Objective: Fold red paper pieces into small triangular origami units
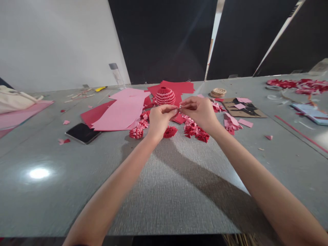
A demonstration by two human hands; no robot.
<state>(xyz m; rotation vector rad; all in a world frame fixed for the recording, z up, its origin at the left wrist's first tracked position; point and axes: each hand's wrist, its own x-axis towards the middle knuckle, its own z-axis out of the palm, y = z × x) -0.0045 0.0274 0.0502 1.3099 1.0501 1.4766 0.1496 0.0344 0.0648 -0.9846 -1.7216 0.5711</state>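
My left hand [159,119] and my right hand [199,112] meet above the grey table [164,191], fingertips pinched together on a tiny pale folded paper piece [179,108] held between them. Just behind the hands stands a round red-and-pink ball of folded paper units [165,96]. Small rings and heaps of red and pink folded pieces [196,130] lie under and beside the hands, including a red cluster [170,132] and a pink-red one [136,132].
Pink paper sheets [123,111] and red sheets [176,87] lie behind. A black phone [82,133] rests at the left. A brown card with pink squares [243,107], a woven coaster [218,92], a clear bottle [116,73] and more red pieces [299,84] sit farther off.
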